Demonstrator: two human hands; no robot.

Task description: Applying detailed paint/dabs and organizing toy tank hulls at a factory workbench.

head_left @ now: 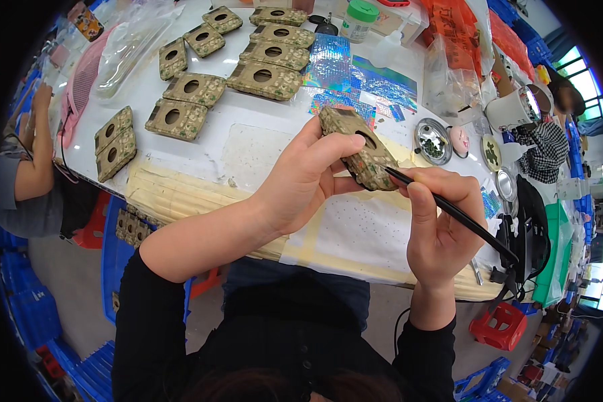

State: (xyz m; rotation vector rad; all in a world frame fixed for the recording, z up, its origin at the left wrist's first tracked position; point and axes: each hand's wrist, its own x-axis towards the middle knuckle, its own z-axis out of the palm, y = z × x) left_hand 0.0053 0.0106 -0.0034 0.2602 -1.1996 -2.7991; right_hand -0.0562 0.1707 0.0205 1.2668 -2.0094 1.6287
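My left hand (301, 174) grips a camouflage-painted model tank hull (352, 127), thumb on top and fingers around its side. A round dark opening shows in its upper face, partly behind my thumb. In my right hand (442, 228) are slim black tweezers (461, 216), held like a pen. Their tip touches or nearly touches the hull's near end; exact contact cannot be made out. Below both hands lies a white sheet (355, 231) dotted with tiny dark specks. Similar hulls (264, 79) stand in rows at the back, with more hulls (116, 144) on the left.
Shiny holographic sheets (331, 63) lie beyond my hands. To the right are a metal dish (433, 142) with dark green bits, a white mug (512, 110), a black bag (532, 228) and a green bin (555, 254). Another person's arm (40, 144) is at the far left.
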